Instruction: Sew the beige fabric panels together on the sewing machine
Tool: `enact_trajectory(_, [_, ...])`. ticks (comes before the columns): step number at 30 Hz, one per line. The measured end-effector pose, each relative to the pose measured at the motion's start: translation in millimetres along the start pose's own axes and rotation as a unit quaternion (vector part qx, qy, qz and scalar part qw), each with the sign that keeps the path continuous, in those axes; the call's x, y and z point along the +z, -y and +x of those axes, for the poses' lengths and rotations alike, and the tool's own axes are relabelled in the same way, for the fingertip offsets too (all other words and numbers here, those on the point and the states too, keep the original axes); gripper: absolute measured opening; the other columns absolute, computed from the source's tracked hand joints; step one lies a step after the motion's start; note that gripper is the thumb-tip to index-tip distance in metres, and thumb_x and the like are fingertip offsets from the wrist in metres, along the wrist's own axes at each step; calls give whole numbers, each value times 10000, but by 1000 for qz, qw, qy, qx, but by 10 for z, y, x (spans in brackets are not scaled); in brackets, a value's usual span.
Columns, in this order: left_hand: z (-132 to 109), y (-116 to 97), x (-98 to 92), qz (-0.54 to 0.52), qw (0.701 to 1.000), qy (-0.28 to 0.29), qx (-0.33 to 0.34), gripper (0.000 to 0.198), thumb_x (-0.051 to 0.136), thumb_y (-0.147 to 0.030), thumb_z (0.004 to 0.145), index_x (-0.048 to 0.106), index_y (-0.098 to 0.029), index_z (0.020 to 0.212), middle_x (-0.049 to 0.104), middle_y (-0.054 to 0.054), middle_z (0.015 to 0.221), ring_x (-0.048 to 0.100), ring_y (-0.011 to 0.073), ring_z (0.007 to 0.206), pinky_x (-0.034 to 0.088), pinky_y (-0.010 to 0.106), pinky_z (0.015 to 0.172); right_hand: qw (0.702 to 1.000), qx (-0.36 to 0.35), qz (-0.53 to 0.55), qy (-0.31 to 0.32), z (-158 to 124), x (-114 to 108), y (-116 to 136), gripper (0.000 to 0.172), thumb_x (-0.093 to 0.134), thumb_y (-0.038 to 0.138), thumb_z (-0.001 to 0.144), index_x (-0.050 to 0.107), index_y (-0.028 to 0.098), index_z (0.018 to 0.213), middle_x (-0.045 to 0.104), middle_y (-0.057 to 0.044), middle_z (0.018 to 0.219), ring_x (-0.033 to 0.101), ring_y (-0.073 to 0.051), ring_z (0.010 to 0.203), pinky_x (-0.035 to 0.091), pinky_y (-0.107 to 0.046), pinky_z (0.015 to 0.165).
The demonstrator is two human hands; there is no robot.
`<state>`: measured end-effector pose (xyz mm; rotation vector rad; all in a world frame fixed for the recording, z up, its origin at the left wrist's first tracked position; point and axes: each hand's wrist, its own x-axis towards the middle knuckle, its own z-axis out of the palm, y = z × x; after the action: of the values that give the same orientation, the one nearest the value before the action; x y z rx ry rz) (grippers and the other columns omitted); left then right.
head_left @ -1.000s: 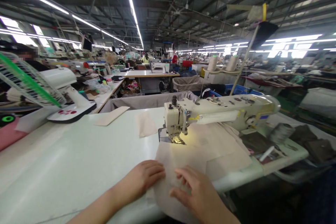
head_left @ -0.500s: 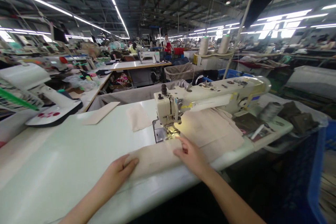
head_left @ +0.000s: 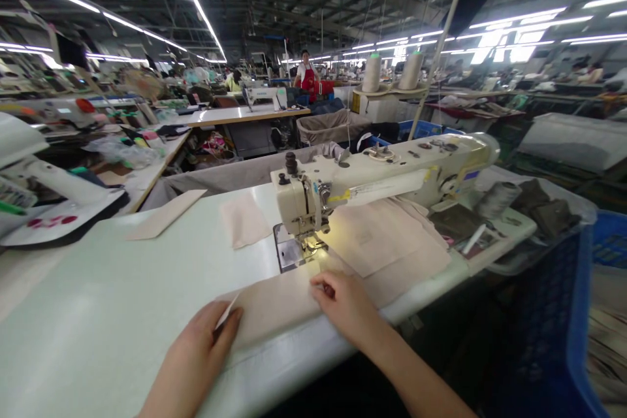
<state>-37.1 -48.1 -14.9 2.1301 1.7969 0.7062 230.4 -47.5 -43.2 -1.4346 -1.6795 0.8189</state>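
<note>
A beige fabric piece (head_left: 277, 304) lies along the table's front edge, its far side close to the needle area of the white sewing machine (head_left: 301, 202). At its left end my left hand (head_left: 198, 339) is closed, with the fabric's edge pinched between thumb and fingers and one corner raised. My right hand (head_left: 343, 304) is closed too, thumb and fingertips together on the fabric's right part, just in front of the lit presser foot (head_left: 313, 247). More beige panels (head_left: 386, 235) are spread under the machine's arm.
A small beige piece (head_left: 245, 219) and a flat beige strip (head_left: 166, 214) lie on the pale table (head_left: 122, 300). To the right are a grey thread cone (head_left: 499, 199) and a blue crate (head_left: 578, 313). Someone in a red apron (head_left: 307, 78) stands farther back.
My left hand has shifted left and nearer, and the fabric corner in it now stands up. The right hand has drawn back slightly from the needle area. The camera view has turned a little.
</note>
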Motion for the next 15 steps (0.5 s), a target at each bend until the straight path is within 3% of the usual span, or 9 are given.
enact_trajectory(5, [-39,-5,25,-4,1000,-16,-22,315,483,-512,854,678,-268,820,774,30,828,729,247,770,576,319,726,999,-16,-34,-13,17,36,-14,167,677,63,841,749,179,937,692,-17,833,642,-152,747,467,-239,724])
enact_trajectory(15, [-15,-122,-30,16,996,20,-85,362,488,-566,825,684,-263,797,750,18,754,708,245,692,542,323,647,999,-16,-29,-36,-25,19,-4,144,686,72,820,760,194,838,697,-9,783,658,-146,720,477,-224,691])
